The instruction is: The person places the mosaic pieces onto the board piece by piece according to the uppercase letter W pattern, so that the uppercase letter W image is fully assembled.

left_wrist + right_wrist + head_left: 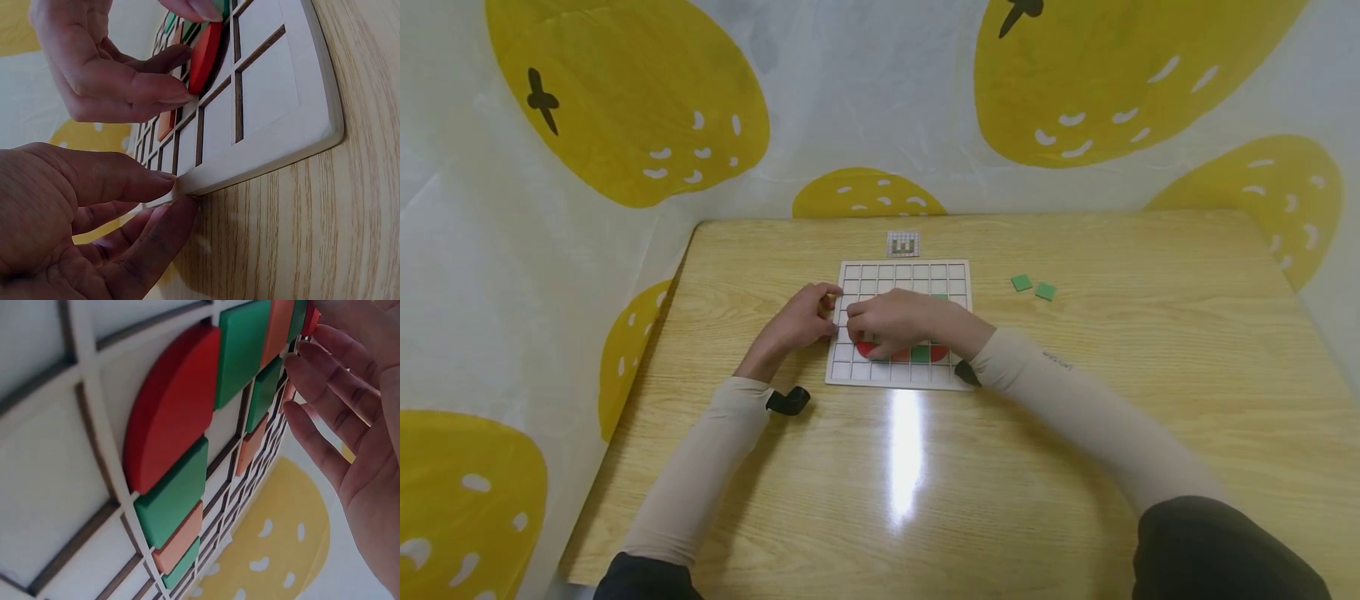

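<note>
A white wooden grid board [842, 369] lies on the table, holding several green, orange and red pieces. At its left edge, my left hand [805, 317] pinches the rim between thumb and fingers. My right hand [898, 318] reaches over the board and covers part of the grid. In the left wrist view, its thumb and fingers pinch a red piece with a curved edge [205, 57], which stands tilted over a lower-left corner cell. The right wrist view shows another red rounded piece [178, 409] at the opposite corner, beside green squares [178, 494] and an orange square [178, 537].
Two loose green tiles [1022, 282] lie on the table right of the board. Behind the board is a small card [903, 244] printed with a coloured grid pattern. A white sheet with yellow fruit shapes [868, 193] hangs along the table's back and left edges.
</note>
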A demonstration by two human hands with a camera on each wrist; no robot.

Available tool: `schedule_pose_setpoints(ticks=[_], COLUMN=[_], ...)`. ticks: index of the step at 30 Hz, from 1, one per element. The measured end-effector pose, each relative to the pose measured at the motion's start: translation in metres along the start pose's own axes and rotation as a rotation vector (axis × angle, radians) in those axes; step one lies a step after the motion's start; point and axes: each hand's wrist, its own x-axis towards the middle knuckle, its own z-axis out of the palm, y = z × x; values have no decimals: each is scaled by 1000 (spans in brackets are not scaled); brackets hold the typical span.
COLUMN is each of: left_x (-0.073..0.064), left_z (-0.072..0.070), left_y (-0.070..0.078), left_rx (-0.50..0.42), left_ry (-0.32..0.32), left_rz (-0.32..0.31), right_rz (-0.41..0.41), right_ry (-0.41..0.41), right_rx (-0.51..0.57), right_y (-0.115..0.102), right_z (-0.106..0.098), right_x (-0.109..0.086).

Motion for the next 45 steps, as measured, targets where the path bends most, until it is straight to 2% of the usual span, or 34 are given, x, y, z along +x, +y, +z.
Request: schedule_pose_setpoints(ticks=[11, 20, 34, 45], left_x=[0, 1, 1, 0], left_z=[0, 1, 3, 3], left_y=[1, 0, 0, 3], left_rx=[-2, -2, -18, -15], left_ry=[0, 7, 12, 17], left_rz=[-8, -16, -47, -39], right_rz=[-26, 14, 112, 100], right_ry=[12, 14, 9, 92], right_rx=[0, 21, 107, 98], right_y=[2, 6, 24, 40], right_z=[2, 0, -9, -6], right_x=[0, -8, -50, -87])
